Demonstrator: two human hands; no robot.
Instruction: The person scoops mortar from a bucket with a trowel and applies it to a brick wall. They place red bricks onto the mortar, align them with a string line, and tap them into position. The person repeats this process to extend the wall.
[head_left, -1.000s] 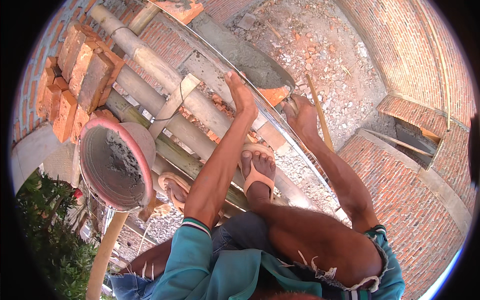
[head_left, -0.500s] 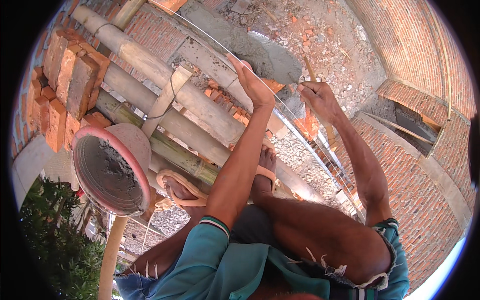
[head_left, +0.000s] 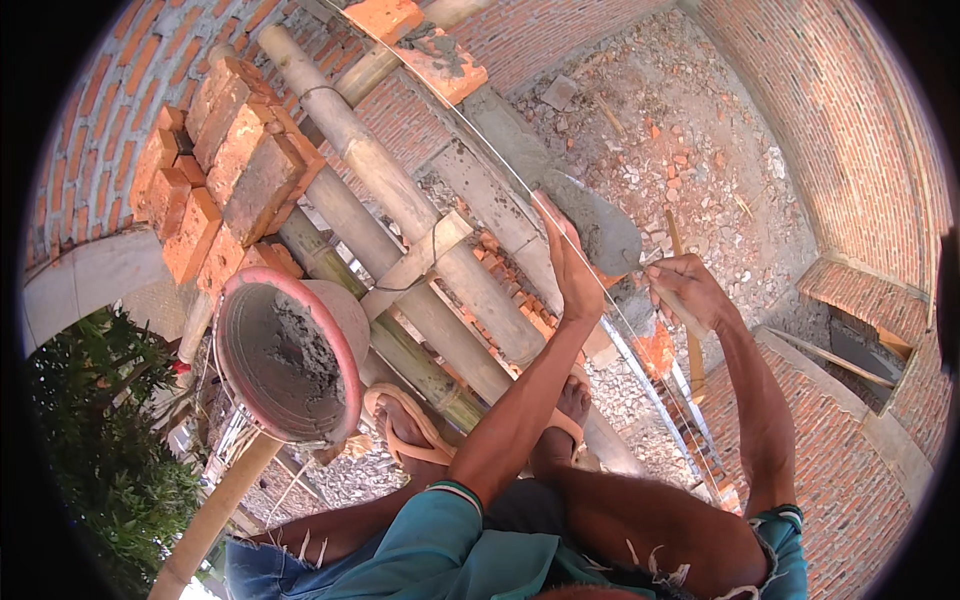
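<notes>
My left hand (head_left: 573,268) is stretched out nearly flat, fingers together and pointing up along the wall top beside a taut white string (head_left: 490,148). My right hand (head_left: 692,290) is closed around the handle of a trowel (head_left: 612,226), whose broad blade lies over the wall top, grey with mortar. Between the two hands an orange brick edge shows, mostly hidden. Wet mortar (head_left: 508,128) spreads along the wall top up to a laid brick (head_left: 445,66) smeared with mortar.
A red-rimmed bucket (head_left: 362,375) of mortar stands left of my sandalled feet, by stacked bricks (head_left: 262,190). I squat on bamboo poles (head_left: 395,195) tied to a crosspiece (head_left: 420,262). Rubble ground (head_left: 700,150) lies below, beyond the wall; leaves (head_left: 110,450) are at lower left.
The view has shifted, so bucket, bricks and hands appear farther right and lower, and more laid brick shows at the top. Both hands keep much the same pose by the string.
</notes>
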